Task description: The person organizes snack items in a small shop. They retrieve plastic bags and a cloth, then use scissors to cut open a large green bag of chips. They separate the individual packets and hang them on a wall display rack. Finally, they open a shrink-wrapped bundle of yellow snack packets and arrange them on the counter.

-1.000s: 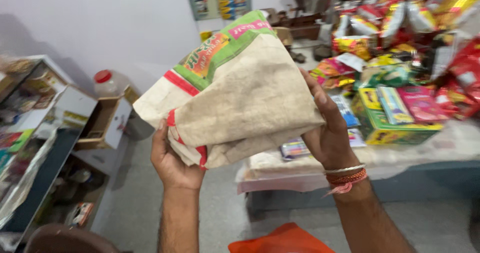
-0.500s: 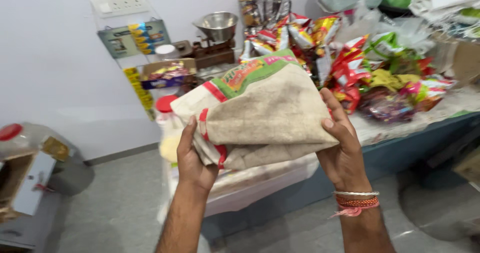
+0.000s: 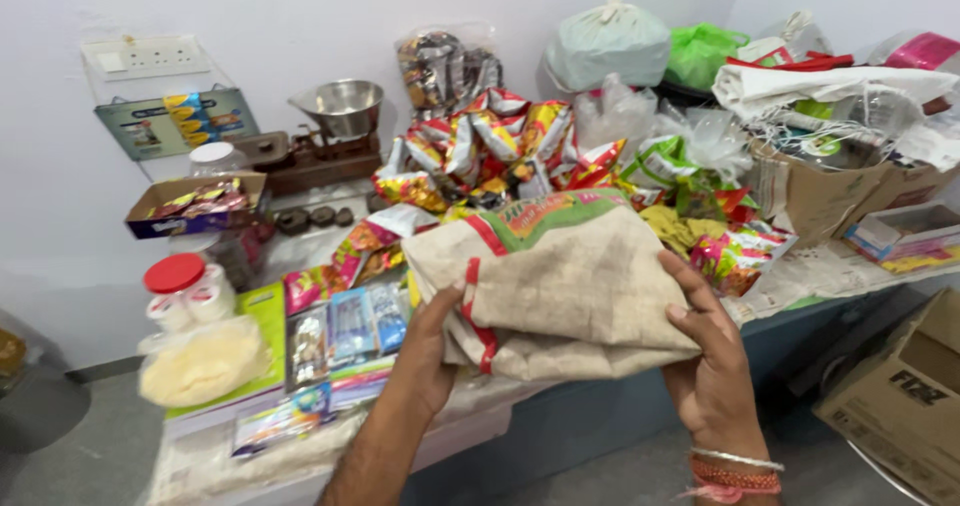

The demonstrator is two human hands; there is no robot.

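Note:
I hold a folded beige woven sack (image 3: 570,286) with red stripes and a green printed band in front of me, above the front of a shop counter (image 3: 800,276). My left hand (image 3: 430,351) grips its lower left edge from underneath. My right hand (image 3: 705,366), with bangles and a red thread at the wrist, clasps its right lower corner, thumb on top. The sack hides part of the goods behind it.
The counter carries heaps of colourful snack packets (image 3: 490,146), a weighing scale with a steel bowl (image 3: 340,111), a red-lidded jar (image 3: 178,291), a bag of pale wafers (image 3: 205,361) and knotted plastic bags (image 3: 605,46). Cardboard boxes (image 3: 900,396) stand at right.
My view has swung right along the counter and the sack has come lower and nearer the counter. Both hands keep the same hold on it.

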